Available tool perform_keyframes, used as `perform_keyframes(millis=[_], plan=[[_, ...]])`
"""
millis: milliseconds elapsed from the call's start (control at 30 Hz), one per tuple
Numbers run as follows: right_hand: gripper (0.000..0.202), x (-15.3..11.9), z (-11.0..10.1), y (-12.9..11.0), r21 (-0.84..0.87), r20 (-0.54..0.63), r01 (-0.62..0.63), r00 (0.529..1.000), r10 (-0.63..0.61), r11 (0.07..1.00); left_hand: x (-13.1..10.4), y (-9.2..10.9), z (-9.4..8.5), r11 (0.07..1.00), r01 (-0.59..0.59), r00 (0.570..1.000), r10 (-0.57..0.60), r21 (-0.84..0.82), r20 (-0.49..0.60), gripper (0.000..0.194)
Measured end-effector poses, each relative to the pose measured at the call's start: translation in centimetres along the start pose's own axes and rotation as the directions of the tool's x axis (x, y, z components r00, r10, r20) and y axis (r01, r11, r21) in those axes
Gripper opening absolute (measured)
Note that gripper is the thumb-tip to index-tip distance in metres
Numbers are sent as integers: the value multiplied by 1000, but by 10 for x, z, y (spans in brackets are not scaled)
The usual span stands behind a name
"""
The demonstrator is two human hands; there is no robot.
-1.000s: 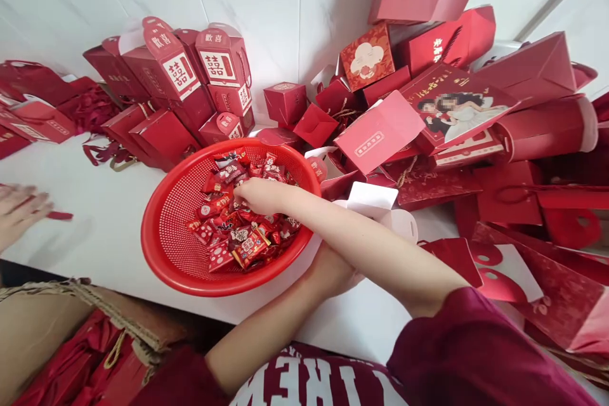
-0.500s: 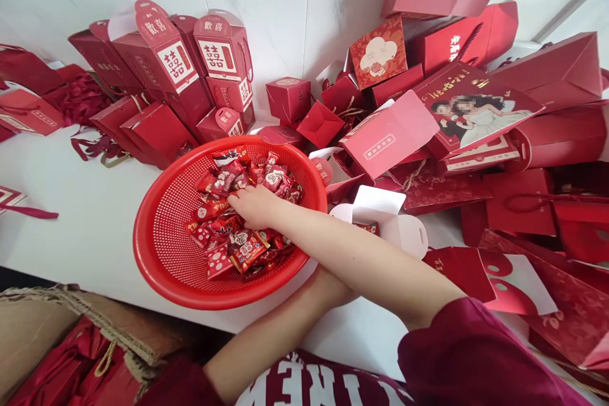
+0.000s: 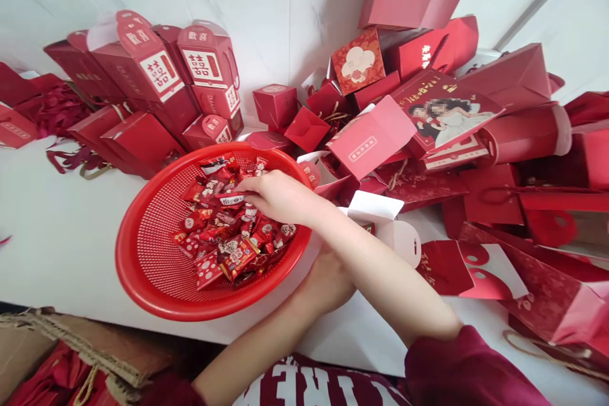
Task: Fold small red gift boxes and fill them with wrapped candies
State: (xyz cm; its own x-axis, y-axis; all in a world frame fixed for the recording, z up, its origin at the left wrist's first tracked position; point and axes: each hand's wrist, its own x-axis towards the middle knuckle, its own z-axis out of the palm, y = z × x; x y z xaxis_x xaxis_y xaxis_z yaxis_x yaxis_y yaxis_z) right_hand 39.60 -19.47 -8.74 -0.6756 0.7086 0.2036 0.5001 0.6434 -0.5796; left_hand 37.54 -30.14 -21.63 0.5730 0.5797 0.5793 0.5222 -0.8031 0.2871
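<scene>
My right hand [image 3: 276, 195] is above the far side of a red plastic basket [image 3: 137, 288], its fingers pinched on a wrapped candy [image 3: 231, 200] with a white label. Below it, several red-wrapped candies [image 3: 238, 257] lie heaped in the basket. My left arm reaches under my right forearm, so only the back of my left hand [image 3: 333, 276] shows and its fingers are hidden. Close by the left hand stands a gift box [image 3: 397, 241] with its white-lined flaps raised; something red and green is partly visible inside it.
Red double-happiness boxes [image 3: 157, 76] stand against the tiled wall behind the basket. A pile of red gift boxes and bags [image 3: 442, 108] covers the right side of the white table [image 3: 61, 228]. At the lower left is a cardboard carton [image 3: 85, 346] with red bags inside.
My right hand has risen from the candy heap and drawn back to the right, now with a candy in its fingers. The camera view has shifted slightly to the right.
</scene>
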Motion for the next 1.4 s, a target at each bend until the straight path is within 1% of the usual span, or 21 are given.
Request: perform_keyframes(millis=[67,133,167,200,233,267,300,333,367,433,500,567,600,633,733,833,867,933,1067,1200,1400], plan=[[29,-41,-26,-15,83,-207,36,978,-18,996,-1,2,-2,998,-52,998,51,-26,-22,18],[28,-87,-50,-28,161,-422,39,906,33,986,-1,3,-7,996,-80,996,78,-37,-48,17],[27,-109,-59,-33,199,-542,8,834,103,980,0,4,-9,995,-90,994,87,-38,-67,17],[24,-131,-67,-37,236,-656,-8,736,166,972,1,4,-12,995,-96,992,93,-37,-91,18],[21,-150,-72,-40,277,-737,-24,636,229,961,2,5,-14,994,-102,988,97,-37,-120,20],[19,-167,-76,-42,292,-787,-54,554,272,955,4,6,-15,994,-109,984,103,-33,-147,21],[18,-182,-78,-43,292,-817,-84,495,294,953,5,6,-16,993,-113,980,107,-26,-165,22],[17,-194,-80,-44,284,-831,-118,465,305,952,6,7,-16,993,-116,980,111,-19,-167,23],[16,-204,-81,-44,267,-833,-153,460,308,951,8,8,-16,993,-118,981,116,-7,-156,24],[16,-217,-84,-46,239,-811,-214,492,316,947,9,9,-15,991,-132,985,133,18,-112,27],[15,-223,-88,-46,213,-754,-264,567,330,941,10,9,-13,989,-141,987,144,41,-74,32],[12,-222,-91,-45,151,-674,-327,657,339,933,10,8,-12,989,-138,989,141,59,-52,36],[10,-219,-92,-43,111,-640,-363,686,345,925,10,7,-11,989,-133,990,136,65,-39,37],[10,-215,-92,-40,67,-616,-401,703,354,914,10,6,-11,989,-130,991,132,70,-27,39],[9,-201,-89,-28,-37,-557,-511,724,406,859,9,2,-8,987,-136,990,137,81,-12,42],[14,-192,-83,-16,-117,-409,-569,774,483,814,10,0,-7,983,-168,984,172,80,-42,38],[18,-190,-81,-12,-143,-370,-589,777,509,795,10,0,-7,980,-183,981,187,76,-58,35],[24,-189,-79,-7,-182,-343,-633,758,555,752,11,1,-8,976,-208,973,213,67,-86,28],[26,-194,-80,-4,-167,-382,-679,713,588,715,13,3,-11,975,-208,968,216,72,-125,22],[22,-203,-86,-3,-140,-427,-654,717,551,743,11,4,-11,976,-191,958,209,104,-197,27],[19,-212,-91,-4,-97,-444,-604,738,509,791,6,3,-12,966,-200,915,244,165,-320,29]])
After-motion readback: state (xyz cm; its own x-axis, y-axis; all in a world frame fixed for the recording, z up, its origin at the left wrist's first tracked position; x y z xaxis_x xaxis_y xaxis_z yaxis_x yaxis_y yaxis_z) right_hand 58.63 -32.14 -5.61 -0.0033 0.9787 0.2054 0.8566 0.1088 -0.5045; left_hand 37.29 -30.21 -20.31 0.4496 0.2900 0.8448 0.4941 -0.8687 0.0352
